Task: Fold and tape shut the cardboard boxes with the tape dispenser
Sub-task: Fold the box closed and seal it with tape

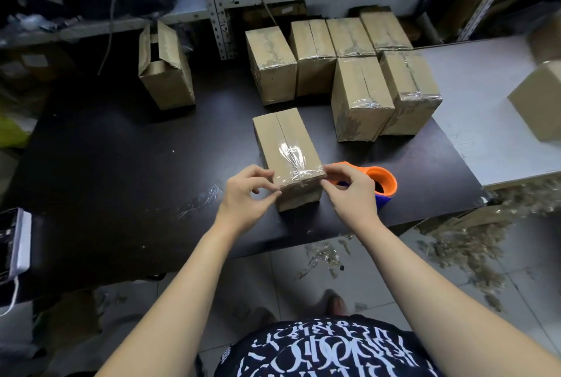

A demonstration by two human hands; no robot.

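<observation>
A small cardboard box (285,140) lies on the dark table (106,164), flaps folded shut, with crinkled clear tape across its near end. My left hand (246,194) pinches the tape at the box's near left corner. On the opposite side, my right hand (352,191) pinches the tape at the near right corner. An orange and blue tape dispenser (382,184) rests on the table just right of the box, partly hidden behind my right hand.
Several taped boxes (361,97) stand in a group at the back right. An untaped box (165,73) with raised flaps stands back left. A grey table (491,109) adjoins on the right with another box (540,100). Tape scraps litter the floor.
</observation>
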